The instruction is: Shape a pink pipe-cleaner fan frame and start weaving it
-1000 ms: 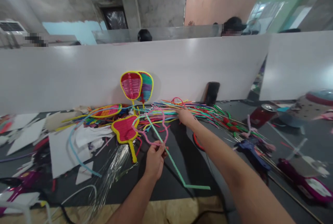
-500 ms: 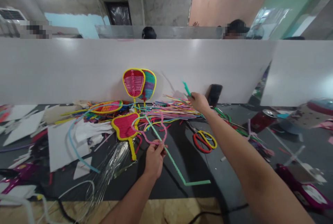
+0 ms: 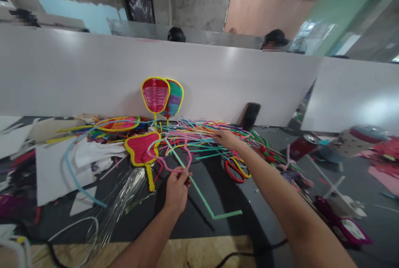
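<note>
My left hand (image 3: 178, 189) pinches a pink pipe cleaner (image 3: 188, 151) bent into a wavy outline, together with a light-green pipe cleaner (image 3: 199, 193) crossing it. The green one runs down to a sharp bend near the table's front. My right hand (image 3: 227, 139) reaches over a heap of loose coloured pipe cleaners (image 3: 199, 129), its fingers curled together among them. What those fingers hold is hidden. Teal pipe cleaners (image 3: 207, 156) lie just below and left of it. Beside my left hand is a pink fan with a yellow edge (image 3: 142, 148).
Red-and-yellow-handled scissors (image 3: 233, 171) lie below my right wrist. Two round fans (image 3: 156, 95) and a phone (image 3: 250, 115) lean against the white partition (image 3: 205, 77). A red can (image 3: 302, 147) stands right. White sheets (image 3: 50, 176) and silvery strands (image 3: 127, 191) lie left.
My right hand has come down and left onto the heap; the teal pipe cleaners it held up now lie lower. My left hand keeps its pinch. The view has tilted slightly.
</note>
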The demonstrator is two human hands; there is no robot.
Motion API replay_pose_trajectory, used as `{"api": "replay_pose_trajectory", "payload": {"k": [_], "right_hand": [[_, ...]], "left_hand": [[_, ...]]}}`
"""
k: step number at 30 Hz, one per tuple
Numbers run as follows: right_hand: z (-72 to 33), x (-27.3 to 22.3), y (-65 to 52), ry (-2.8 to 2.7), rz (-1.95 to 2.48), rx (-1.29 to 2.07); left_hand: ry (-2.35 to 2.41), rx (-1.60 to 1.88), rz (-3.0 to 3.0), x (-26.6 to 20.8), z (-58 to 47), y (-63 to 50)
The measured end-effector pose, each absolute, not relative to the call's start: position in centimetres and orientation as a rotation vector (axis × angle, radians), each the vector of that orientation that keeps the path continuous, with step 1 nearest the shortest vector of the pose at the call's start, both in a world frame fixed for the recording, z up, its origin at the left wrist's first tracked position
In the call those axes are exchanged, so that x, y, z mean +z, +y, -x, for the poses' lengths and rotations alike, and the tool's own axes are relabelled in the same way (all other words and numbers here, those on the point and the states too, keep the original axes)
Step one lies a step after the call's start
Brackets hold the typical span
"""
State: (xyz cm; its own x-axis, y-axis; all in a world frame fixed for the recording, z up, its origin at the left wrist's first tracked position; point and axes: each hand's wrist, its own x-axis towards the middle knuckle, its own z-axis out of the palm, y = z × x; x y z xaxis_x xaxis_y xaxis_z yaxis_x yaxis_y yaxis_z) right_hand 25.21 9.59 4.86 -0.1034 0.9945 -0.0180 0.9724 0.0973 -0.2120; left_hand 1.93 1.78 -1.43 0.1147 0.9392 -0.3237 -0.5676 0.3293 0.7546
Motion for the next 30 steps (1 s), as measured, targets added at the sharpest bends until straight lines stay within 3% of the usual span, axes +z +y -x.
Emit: {"api": "replay_pose_trajectory", "payload": {"k": [11, 18, 26, 30], "right_hand": [[-20.6, 2.0, 14.3, -2.023, 2.193, 0.088], [-23.7, 4.4, 14.6, -1.674, 2.249, 0.024], [-27.6, 8.5, 13.9, -1.478, 1.963, 0.022], [-28.3, 10.7, 13.6, -1.293, 1.562, 0.166]], "left_hand": [[0.871, 1.168, -0.481, -1.4, -1.8, 1.7], [0.869, 1.147, -0.457, -1.5, -1.8, 1.7], [0.867, 1.158, -0.463, -1.4, -1.9, 1.8], [0.876, 1.158, -0.488, -1.3, -1.9, 1.8]]}}
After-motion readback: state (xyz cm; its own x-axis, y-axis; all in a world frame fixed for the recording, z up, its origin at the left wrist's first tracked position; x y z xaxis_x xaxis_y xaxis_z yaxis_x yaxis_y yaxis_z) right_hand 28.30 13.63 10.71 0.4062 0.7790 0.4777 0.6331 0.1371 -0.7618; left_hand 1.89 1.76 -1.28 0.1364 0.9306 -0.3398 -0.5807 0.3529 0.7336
